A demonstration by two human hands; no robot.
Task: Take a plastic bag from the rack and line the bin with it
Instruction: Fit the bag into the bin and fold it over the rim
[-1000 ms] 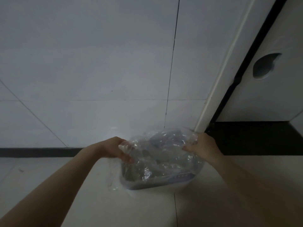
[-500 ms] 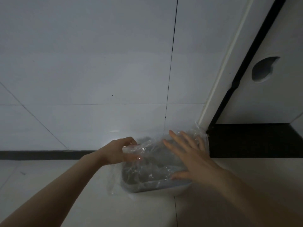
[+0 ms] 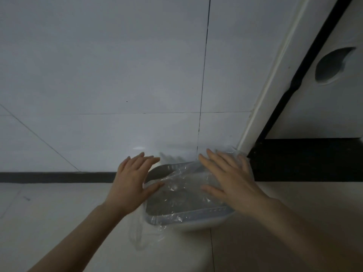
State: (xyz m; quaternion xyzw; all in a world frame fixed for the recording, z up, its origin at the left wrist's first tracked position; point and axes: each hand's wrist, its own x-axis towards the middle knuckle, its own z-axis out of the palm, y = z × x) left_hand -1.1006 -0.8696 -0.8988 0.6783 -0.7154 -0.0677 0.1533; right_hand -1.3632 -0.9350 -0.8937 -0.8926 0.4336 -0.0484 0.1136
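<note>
A small pale bin [image 3: 196, 224] stands on the floor against the tiled wall. A clear plastic bag [image 3: 176, 191] lies crumpled inside it and over its rim, with a loose flap hanging down the bin's front left side. My left hand [image 3: 133, 183] hovers flat at the bin's left edge, fingers spread, holding nothing. My right hand [image 3: 229, 179] is spread flat over the bag on the bin's right side, palm down on the plastic. The bin's right rim is hidden under that hand.
A white tiled wall [image 3: 137, 75] with a dark skirting strip rises just behind the bin. To the right stands a white door frame [image 3: 261, 107] and a white door with a round recessed handle [image 3: 332, 65]. Pale floor tiles [image 3: 59, 222] extend to the left and front.
My left hand has let go of the bag's edge and opened flat beside the bin. My right hand stays spread on the plastic, and the bag has sunk lower into the bin.
</note>
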